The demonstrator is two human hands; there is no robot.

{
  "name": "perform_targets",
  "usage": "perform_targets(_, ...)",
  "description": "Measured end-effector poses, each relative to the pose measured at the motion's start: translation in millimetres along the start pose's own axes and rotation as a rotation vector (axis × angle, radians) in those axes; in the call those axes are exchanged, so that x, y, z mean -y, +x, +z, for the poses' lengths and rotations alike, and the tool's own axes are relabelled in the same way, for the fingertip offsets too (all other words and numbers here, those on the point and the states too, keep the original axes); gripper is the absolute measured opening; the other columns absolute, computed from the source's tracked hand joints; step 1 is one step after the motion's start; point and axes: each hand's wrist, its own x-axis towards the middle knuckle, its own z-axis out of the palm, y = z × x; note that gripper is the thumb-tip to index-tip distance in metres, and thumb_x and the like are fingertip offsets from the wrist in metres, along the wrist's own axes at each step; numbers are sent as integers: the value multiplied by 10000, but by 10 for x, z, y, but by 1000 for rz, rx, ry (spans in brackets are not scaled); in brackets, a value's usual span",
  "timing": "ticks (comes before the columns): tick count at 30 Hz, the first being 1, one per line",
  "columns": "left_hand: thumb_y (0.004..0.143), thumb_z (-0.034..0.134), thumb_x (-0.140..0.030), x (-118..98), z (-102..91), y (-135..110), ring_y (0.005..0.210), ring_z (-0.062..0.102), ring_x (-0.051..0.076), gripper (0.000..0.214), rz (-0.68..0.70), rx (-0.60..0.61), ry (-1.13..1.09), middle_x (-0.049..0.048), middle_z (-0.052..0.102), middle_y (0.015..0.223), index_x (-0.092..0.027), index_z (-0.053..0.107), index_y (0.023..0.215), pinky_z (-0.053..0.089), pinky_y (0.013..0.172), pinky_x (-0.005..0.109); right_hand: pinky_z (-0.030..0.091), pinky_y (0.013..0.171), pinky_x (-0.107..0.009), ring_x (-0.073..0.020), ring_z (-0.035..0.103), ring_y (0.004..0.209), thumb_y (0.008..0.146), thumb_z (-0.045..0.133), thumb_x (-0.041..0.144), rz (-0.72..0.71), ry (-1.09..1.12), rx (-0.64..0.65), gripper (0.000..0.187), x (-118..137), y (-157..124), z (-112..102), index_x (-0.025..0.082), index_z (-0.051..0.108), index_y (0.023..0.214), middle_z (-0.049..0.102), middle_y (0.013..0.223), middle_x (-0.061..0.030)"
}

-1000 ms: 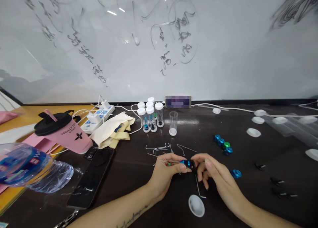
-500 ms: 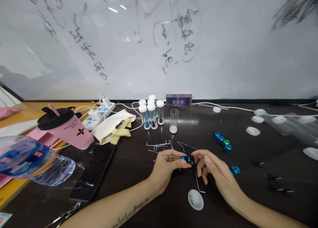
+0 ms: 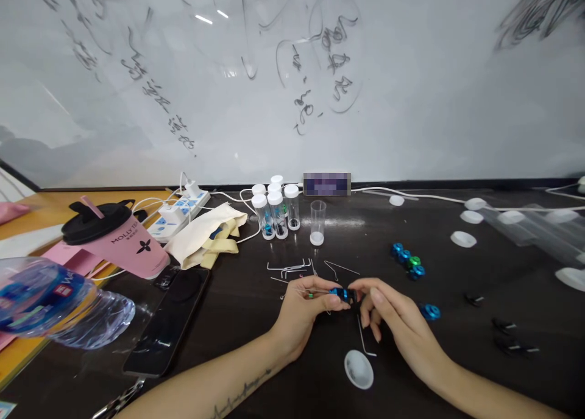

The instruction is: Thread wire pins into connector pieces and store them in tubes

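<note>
Pinched between the thumb and fingers of my left hand point(image 3: 301, 309) is a small blue-and-black cylindrical part point(image 3: 342, 295), held sideways above the table. Thin metal wires also pass through that hand, beside a tiny green piece point(image 3: 311, 296). My right hand point(image 3: 388, 309) has its fingers curled at the part's black end, gripping it there; the exact contact is partly hidden. Below the hands lie an L-shaped hex key point(image 3: 364, 338) and a white cap point(image 3: 359, 369) with its hollow side up. Behind my left hand are several bent metal rods point(image 3: 287, 267).
Capped clear tubes point(image 3: 278, 215) stand at the back beside an open tube point(image 3: 317, 223). Blue and green metal pieces point(image 3: 408, 260), black pieces point(image 3: 504, 326) and white caps point(image 3: 463, 239) lie right. A phone point(image 3: 167, 321), water bottle point(image 3: 68, 303) and pink cup point(image 3: 132, 239) occupy the left.
The whole view has shifted slightly. Both hands stay at the blue-and-black part in nearly the same pose, with no clear change in grip.
</note>
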Motion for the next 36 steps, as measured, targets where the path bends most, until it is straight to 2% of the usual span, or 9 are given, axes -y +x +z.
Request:
perform_targets(6, 596, 853, -162, -1, -2, -2, 664, 694, 155, 220, 0, -5, 5, 52, 753, 701, -119, 748, 785, 526, 777, 297, 457, 495, -260, -128, 533, 543, 1014, 363, 421, -13, 1, -13, 327, 5, -6, 4, 204, 558, 1161, 578, 714, 2)
perform_targets(36, 633, 826, -119, 6, -6, -4, 656, 694, 129, 183, 5, 8, 4, 46, 759, 691, -120, 744, 796, 520, 741, 242, 456, 483, -260, -131, 538, 545, 1017, 346, 432, -11, 10, -1, 353, 17, -12, 10, 183, 569, 1129, 572, 694, -3)
